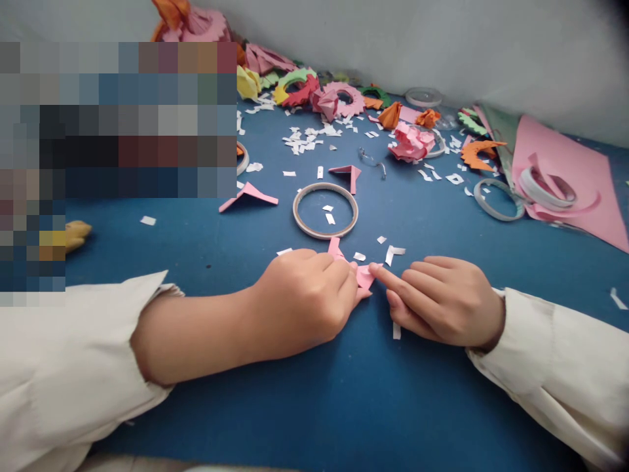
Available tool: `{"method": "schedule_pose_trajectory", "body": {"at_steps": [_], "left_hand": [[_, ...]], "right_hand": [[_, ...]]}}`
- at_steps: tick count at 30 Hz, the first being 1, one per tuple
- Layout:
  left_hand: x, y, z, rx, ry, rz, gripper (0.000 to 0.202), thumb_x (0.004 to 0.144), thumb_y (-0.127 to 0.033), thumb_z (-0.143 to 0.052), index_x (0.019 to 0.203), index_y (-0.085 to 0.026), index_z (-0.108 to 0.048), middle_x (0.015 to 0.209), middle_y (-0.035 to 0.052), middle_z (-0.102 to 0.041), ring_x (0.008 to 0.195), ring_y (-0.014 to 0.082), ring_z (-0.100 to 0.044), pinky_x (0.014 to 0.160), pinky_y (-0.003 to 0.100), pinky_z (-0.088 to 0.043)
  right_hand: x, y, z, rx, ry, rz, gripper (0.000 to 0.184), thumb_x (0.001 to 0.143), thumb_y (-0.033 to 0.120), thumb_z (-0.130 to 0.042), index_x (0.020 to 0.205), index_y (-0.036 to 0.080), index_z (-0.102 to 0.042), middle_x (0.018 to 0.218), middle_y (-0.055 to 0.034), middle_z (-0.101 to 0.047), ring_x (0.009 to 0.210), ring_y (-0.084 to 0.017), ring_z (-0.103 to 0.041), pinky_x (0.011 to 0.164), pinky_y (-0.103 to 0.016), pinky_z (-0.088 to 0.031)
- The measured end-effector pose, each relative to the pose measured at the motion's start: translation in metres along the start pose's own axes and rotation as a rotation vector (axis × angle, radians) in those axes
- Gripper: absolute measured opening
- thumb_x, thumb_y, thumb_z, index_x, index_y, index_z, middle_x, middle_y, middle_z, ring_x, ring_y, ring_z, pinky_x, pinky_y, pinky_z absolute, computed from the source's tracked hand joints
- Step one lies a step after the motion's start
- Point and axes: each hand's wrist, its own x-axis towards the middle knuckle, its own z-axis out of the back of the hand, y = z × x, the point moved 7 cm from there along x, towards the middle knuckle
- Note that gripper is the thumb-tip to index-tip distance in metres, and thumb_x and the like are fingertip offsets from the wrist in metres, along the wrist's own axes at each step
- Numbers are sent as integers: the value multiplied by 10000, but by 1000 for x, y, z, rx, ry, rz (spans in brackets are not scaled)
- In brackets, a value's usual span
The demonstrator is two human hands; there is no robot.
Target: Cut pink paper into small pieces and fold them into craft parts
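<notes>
My left hand is closed on a small pink folded paper piece just above the blue table; the fingers hide part of it. My right hand comes from the right, its index fingertip stretched out to the paper's edge. The other fingers are half curled, and the thumb is apart from the paper. Beyond my hands lies a tape ring. Two more pink folded strips rest near it, one at its left and a bent strip behind it.
White paper scraps are scattered about the table. Paper rings and crumpled pieces, such as a pink paper ring, line the back by the wall. At right lie a pink sheet and tape rolls. A pixelated patch covers the upper left.
</notes>
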Motion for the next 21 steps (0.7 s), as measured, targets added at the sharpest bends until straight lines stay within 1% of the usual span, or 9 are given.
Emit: {"method": "schedule_pose_trajectory", "body": {"at_steps": [13, 21], "left_hand": [[1, 1, 0, 11, 3, 1, 167, 858, -223, -593, 737, -138, -670, 550, -5, -573, 487, 157, -525, 433, 301, -389], [-1, 1, -1, 2, 17, 2, 169, 871, -227, -574, 758, -129, -653, 571, 2, -596, 502, 151, -536, 455, 296, -379]], "right_hand": [[0, 1, 0, 2, -1, 2, 200, 865, 179, -511, 1004, 63, -595, 600, -14, -603, 492, -116, -518, 476, -270, -412], [0, 0, -2, 18, 14, 7, 216, 866, 177, -509, 1022, 61, -603, 615, -14, -607, 501, -104, -520, 496, -266, -434]]}}
